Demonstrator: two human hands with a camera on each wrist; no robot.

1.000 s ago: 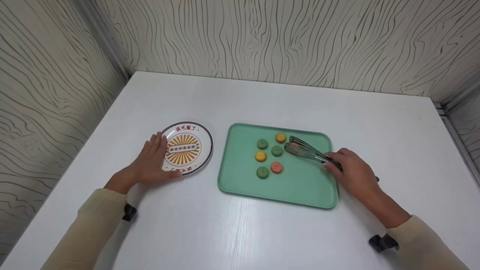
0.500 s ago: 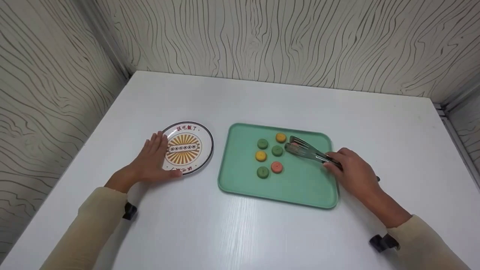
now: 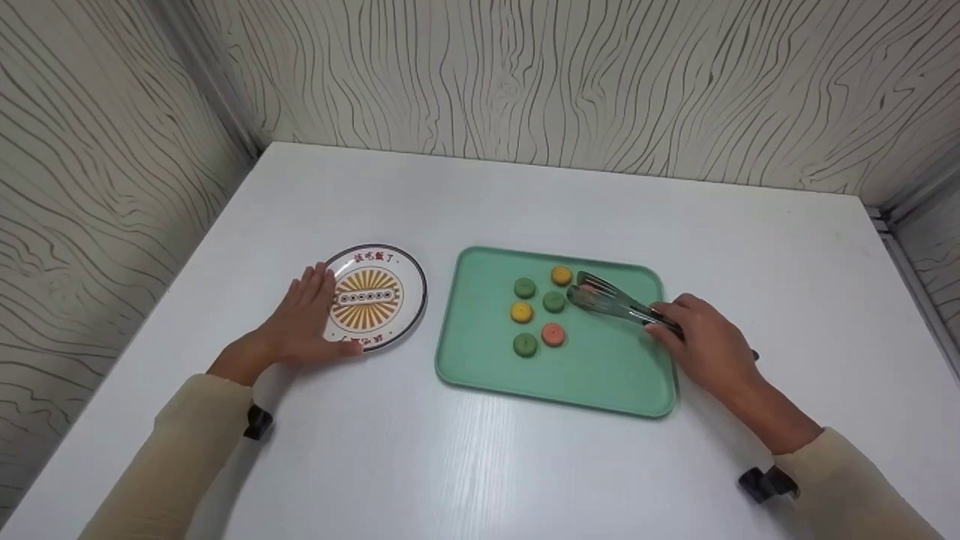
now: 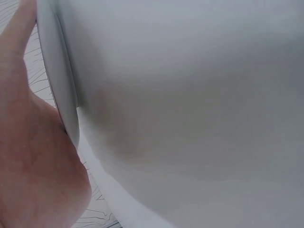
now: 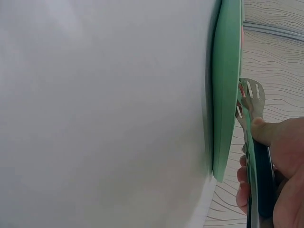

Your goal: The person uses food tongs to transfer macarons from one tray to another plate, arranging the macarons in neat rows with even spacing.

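Note:
My left hand [image 3: 300,322] rests on the left rim of a round white plate [image 3: 412,289], its fingers straight and the thumb spread along the near edge. Red characters and a golden sunburst pattern decorate the plate. My right hand [image 3: 709,345] grips slotted tongs [image 3: 622,306] by their dark handles, over the right side of a green tray [image 3: 480,364]. Between the tongs' heads shows a pink button-like round piece [image 3: 589,288], partly hidden. In the right wrist view, thumb and fingers wrap the tongs [image 5: 259,161] beside the tray's edge [image 5: 227,95].
Left of the tongs, the tray bears several more small round pieces: green [image 3: 554,302], yellow [image 3: 521,312] and another pink one [image 3: 553,334]. All stands on a white table [image 3: 420,450], with wood-grain-patterned walls [image 3: 510,82] behind and at the sides.

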